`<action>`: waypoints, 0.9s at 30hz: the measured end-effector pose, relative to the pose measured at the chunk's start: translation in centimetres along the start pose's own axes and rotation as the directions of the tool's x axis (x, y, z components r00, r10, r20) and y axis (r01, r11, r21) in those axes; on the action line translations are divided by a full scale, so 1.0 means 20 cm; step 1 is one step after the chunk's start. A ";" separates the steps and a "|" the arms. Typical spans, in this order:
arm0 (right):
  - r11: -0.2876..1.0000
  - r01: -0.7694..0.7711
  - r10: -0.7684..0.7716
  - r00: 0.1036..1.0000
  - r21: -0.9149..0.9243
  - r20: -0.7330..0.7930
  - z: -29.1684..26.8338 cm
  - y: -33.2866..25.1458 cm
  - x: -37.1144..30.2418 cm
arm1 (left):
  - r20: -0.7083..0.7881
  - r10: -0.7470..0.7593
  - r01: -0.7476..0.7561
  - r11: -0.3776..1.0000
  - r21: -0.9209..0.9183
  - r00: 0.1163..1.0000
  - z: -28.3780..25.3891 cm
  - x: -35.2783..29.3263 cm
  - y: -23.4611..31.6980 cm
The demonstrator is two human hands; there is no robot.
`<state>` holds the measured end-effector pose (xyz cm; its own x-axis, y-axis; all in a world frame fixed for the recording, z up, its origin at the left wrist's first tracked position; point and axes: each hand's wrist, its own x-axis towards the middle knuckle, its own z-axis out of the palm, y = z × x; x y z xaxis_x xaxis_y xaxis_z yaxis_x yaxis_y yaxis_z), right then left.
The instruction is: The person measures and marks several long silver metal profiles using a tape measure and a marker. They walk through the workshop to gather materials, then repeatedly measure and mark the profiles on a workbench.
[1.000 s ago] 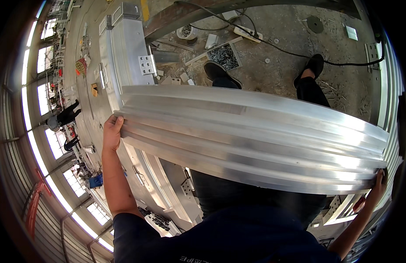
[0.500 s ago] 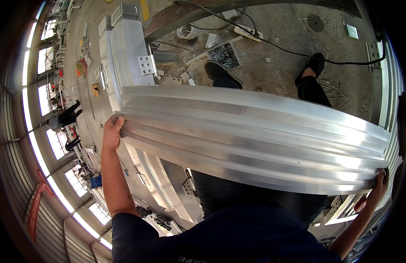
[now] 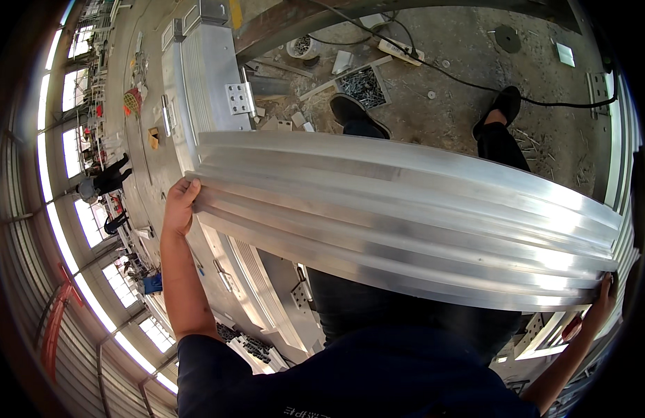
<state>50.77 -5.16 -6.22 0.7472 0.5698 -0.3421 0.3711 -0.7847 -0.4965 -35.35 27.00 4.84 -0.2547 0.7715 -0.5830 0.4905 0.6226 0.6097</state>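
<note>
A long, silvery ribbed aluminium panel (image 3: 392, 216) stretches across in front of me, between the aluminium beam (image 3: 218, 70) on the left and the ribbed beam (image 3: 623, 174) on the right. My left hand (image 3: 180, 204) is closed on the panel's left end, thumb on top and fingers hidden beneath. At the far right, my right hand (image 3: 604, 296) grips the other end near its lower corner; most of its fingers are out of sight. Whether the panel rests on the beams or is held just above them, I cannot tell. A bolted hinge plate (image 3: 237, 99) sits on the left beam beyond the panel.
On the floor beyond the panel are a tray of screws (image 3: 363, 87), a white bucket (image 3: 301, 47), a power strip (image 3: 400, 51) and a black cable (image 3: 469, 82). My shoes (image 3: 357, 115) stand there too. A steel beam (image 3: 281, 35) crosses behind. Another person (image 3: 103, 182) is far left.
The view has shifted slightly, so the floor items appear a little lower and further right. Both hands keep their hold on the panel, and its left end sits slightly higher in view.
</note>
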 end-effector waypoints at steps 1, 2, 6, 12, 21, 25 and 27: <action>1.000 0.010 -0.010 1.000 -0.003 -0.006 0.00 0.00 0.00 | 0.003 -0.011 0.011 1.000 -0.001 1.000 -0.01 0.00 0.00; 0.999 -0.004 0.005 1.000 0.035 -0.004 0.00 0.00 0.00 | 0.007 -0.021 0.021 1.000 -0.003 1.000 -0.01 0.00 0.00; 0.976 -0.091 0.095 0.995 0.197 -0.011 0.00 0.03 -0.04 | 0.004 0.062 -0.062 0.995 0.073 0.998 -0.11 0.07 -0.08; 0.939 -0.128 0.163 0.983 0.319 -0.083 0.09 -0.34 -0.16 | -0.026 0.060 -0.058 0.996 0.069 0.998 -0.25 0.05 -0.19; 0.910 -0.045 0.108 0.986 0.412 -0.130 0.13 -0.35 -0.16 | 0.052 0.019 -0.017 0.999 -0.039 0.998 -0.29 0.19 -0.26; 0.878 -0.053 0.114 0.988 0.476 -0.100 0.12 -0.33 -0.16 | 0.101 0.007 0.008 0.990 -0.141 0.995 -0.14 0.08 -0.17; 0.871 -0.048 0.107 0.990 0.489 -0.093 0.12 -0.32 -0.14 | 0.093 -0.007 0.021 0.989 -0.146 0.996 -0.20 0.11 -0.23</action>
<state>45.02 -1.21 -3.96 0.8304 0.4578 -0.3176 0.0180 -0.5918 -0.8059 -41.60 26.31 2.94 -0.1797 0.7516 -0.6346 0.3584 0.6508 0.6693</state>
